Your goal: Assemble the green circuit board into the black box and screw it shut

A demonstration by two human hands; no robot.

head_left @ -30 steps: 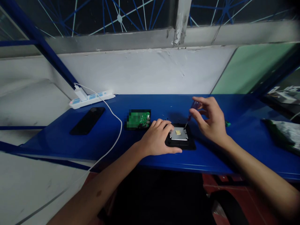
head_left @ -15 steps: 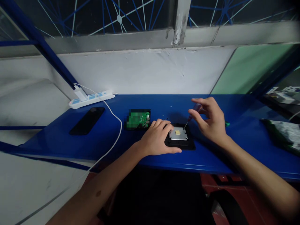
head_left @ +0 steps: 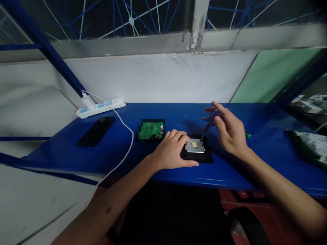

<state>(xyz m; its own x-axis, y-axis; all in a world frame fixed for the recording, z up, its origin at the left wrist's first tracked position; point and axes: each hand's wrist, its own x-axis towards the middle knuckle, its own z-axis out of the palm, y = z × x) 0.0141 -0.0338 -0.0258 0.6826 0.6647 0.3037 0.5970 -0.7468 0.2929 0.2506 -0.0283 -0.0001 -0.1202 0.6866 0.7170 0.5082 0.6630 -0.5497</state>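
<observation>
Our left hand (head_left: 172, 149) presses flat on the black box (head_left: 196, 153) while our right hand (head_left: 228, 131) pinches the screwdriver (head_left: 208, 126) at its one o'clock corner, plate still on.

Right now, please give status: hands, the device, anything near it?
Left hand flat on black device. Right hand holds screwdriver, tip at metal plate corner. Green circuit board beside, apart.

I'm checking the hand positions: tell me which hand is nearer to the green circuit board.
Left. The left hand rests just right of the green circuit board, on the black device's edge. The right hand holds a screwdriver farther right, beyond the device.
</observation>
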